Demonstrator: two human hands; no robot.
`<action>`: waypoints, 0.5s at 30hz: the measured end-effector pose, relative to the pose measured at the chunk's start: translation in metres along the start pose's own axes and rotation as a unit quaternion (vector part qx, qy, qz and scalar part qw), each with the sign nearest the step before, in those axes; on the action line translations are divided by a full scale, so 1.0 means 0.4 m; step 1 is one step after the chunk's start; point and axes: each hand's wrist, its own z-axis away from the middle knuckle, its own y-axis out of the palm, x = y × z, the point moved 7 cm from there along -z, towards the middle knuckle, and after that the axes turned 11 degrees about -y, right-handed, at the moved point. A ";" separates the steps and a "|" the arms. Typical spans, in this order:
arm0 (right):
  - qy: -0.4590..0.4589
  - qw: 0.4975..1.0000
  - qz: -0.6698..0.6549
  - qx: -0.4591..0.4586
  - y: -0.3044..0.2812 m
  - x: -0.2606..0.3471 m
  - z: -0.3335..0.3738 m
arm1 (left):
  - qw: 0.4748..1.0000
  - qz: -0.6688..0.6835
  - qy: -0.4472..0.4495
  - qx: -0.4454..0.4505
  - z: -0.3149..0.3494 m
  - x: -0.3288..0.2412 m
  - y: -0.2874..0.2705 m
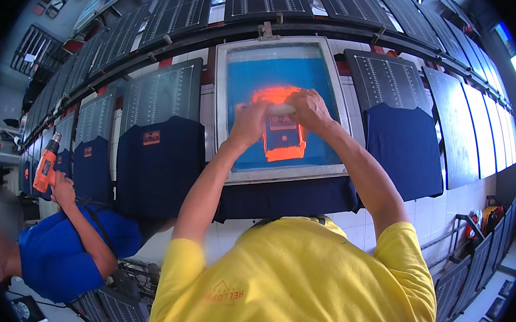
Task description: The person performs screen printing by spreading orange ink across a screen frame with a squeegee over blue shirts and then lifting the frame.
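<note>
Both my hands grip a pale squeegee [282,109] over a framed printing screen [250,62]. My left hand [250,123] is closed round its left end, and my right hand [311,109] round its right end. Bright orange ink [286,153] lies on the blue mesh, in a band by the squeegee and a patch nearer me. Through the mesh a dark printed motif shows between them. The screen's pale frame [287,176] rests over a navy shirt [285,200], whose lower part sticks out on my side. The squeegee's blade is hidden by my hands and the ink.
Navy shirts lie on boards to the left [160,166] and right [403,150]; those on the left bear small orange prints. At left, a co-worker in a blue shirt [66,252] holds an orange heat gun [46,164]. A dark rail [185,40] runs behind the screen.
</note>
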 end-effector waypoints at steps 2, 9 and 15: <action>-0.029 0.999 0.005 -0.040 -0.043 0.037 0.013 | 1.000 0.002 0.004 -0.021 0.028 -0.033 -0.028; -0.051 0.998 0.008 -0.042 -0.036 0.205 0.227 | 0.999 -0.003 0.001 -0.042 0.280 -0.153 0.003; -0.075 0.997 0.017 -0.029 0.011 0.263 0.326 | 1.000 -0.020 -0.015 -0.014 0.404 -0.160 0.083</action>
